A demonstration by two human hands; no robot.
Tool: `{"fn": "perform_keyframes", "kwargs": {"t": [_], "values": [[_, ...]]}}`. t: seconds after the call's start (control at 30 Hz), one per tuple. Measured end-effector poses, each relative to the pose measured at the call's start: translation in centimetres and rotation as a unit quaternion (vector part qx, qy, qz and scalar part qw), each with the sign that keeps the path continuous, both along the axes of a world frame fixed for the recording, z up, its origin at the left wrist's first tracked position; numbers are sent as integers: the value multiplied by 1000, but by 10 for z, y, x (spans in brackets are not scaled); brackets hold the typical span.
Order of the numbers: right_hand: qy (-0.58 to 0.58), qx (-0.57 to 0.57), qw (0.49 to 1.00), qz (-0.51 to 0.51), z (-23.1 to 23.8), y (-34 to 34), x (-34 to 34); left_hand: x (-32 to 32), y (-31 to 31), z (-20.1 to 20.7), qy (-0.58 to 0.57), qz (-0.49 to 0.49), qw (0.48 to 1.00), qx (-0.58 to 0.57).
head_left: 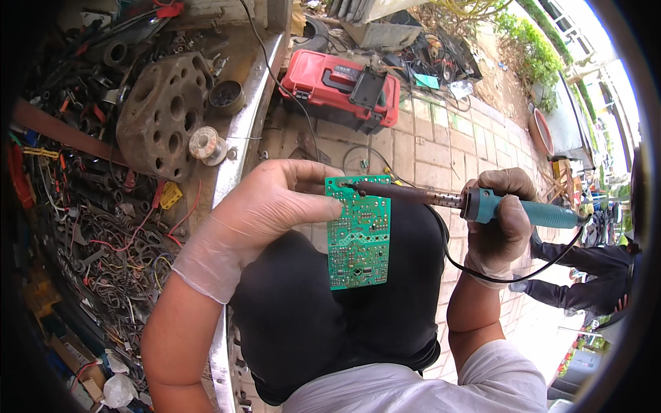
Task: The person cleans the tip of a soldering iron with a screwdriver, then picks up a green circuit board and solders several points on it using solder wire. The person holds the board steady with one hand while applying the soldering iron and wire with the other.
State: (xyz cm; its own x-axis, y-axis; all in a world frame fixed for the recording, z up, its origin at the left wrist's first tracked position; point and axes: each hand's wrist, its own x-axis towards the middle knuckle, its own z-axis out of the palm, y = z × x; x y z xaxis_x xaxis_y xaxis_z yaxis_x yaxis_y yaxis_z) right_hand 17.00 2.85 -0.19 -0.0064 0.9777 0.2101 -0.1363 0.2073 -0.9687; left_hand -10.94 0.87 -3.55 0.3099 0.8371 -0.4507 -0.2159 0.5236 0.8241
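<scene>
Circuit board (358, 258), green and longer than wide, sat near the middle of the frame, its long side running up and down. The left hand (275, 194) pinched its upper left edge. The right hand (493, 241) was wrapped around the handle of a soldering iron (413, 194). That lay sideways, its tip pointing left over the board's top; I couldn't tell if they touched.

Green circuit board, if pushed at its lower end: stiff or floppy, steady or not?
Probably stiff: the green circuit board looks flat, with no visible sag. Likely light, since one hand holds it. Might pivot, because the left hand grips only near its upper left edge.
</scene>
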Motion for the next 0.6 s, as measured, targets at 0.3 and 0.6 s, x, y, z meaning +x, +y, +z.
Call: {"fn": "perform_keyframes", "kwargs": {"t": [0.3,0.6], "values": [[-7,-11,1000,-15,-2,0,-3,-1,0,0,-13,2,1000,0],[-40,29,999,-6,0,-2,-4,0,0,2,-8,2,1000,-7]]}}
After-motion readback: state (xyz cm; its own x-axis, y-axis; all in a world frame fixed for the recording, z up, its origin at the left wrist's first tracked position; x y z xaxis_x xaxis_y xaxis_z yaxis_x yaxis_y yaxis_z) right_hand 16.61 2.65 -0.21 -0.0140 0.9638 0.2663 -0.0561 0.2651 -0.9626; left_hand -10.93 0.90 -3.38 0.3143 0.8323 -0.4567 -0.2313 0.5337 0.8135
